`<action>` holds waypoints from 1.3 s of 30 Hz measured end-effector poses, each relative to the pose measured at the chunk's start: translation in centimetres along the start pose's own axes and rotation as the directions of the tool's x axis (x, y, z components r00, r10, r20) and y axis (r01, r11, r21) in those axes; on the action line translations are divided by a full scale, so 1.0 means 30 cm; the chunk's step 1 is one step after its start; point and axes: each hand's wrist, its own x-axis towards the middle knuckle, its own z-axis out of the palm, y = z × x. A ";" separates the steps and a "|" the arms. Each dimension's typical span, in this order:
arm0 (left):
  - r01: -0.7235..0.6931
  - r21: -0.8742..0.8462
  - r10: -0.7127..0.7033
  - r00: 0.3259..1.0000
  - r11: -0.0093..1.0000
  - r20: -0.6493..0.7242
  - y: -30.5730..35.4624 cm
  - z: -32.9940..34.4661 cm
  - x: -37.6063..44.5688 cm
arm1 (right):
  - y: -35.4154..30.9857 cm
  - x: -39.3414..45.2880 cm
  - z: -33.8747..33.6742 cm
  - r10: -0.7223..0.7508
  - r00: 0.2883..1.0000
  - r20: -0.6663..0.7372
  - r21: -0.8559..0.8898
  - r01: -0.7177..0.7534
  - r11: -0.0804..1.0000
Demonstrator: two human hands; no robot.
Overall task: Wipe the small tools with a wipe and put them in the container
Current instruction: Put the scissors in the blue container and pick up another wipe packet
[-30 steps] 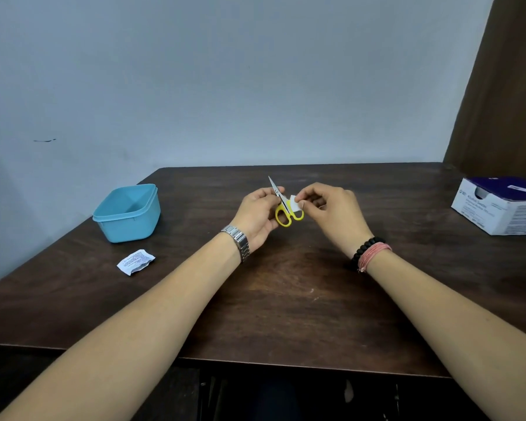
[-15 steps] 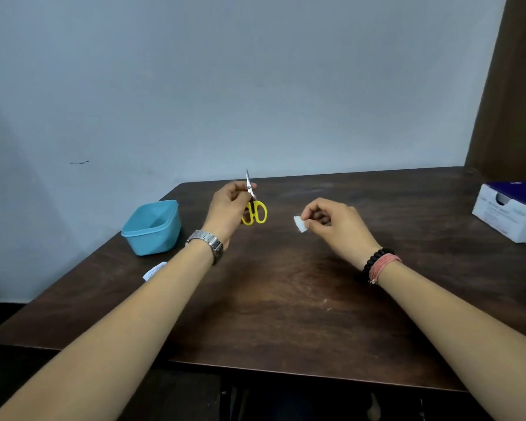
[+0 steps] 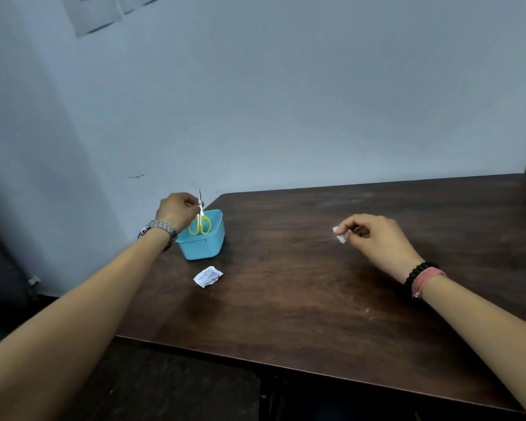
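The left hand (image 3: 176, 209) pinches the small yellow-handled steel scissors (image 3: 200, 221) by the blades, handles hanging over the light-blue plastic container (image 3: 205, 246); lower them before letting go. The right hand (image 3: 366, 235) pinches the white wipe (image 3: 340, 235), well apart.

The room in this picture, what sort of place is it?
Probably a plain indoor work corner, not a kitchen: a dark wooden table against a bare grey wall, holding only a blue container and a torn wipe packet.

head-worn view, forward and down, table (image 3: 316, 299) close
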 end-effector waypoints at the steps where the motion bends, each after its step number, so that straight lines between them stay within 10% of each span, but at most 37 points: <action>1: 0.002 0.040 -0.003 1.000 0.999 0.020 -0.004 0.003 0.005 | 0.000 0.002 -0.001 0.009 1.000 0.000 0.006 -0.009 1.000; 12: -0.018 0.266 -0.050 0.968 0.964 0.245 -0.007 0.051 0.018 | 0.008 0.000 -0.006 0.041 0.999 0.020 0.034 -0.042 0.999; 21: -0.225 0.296 0.186 0.970 0.928 0.157 0.076 -0.041 -0.135 | 0.021 0.008 -0.001 0.112 0.992 0.054 0.247 -0.122 0.961; 27: -0.338 0.283 0.206 0.889 0.897 0.409 0.001 -0.059 -0.320 | 0.029 0.012 0.010 0.185 0.977 0.106 0.282 -0.208 0.936; 39: -0.523 0.537 0.300 0.842 0.662 0.449 -0.044 0.032 -0.375 | 0.046 0.018 0.010 0.218 0.975 0.045 0.243 -0.223 0.944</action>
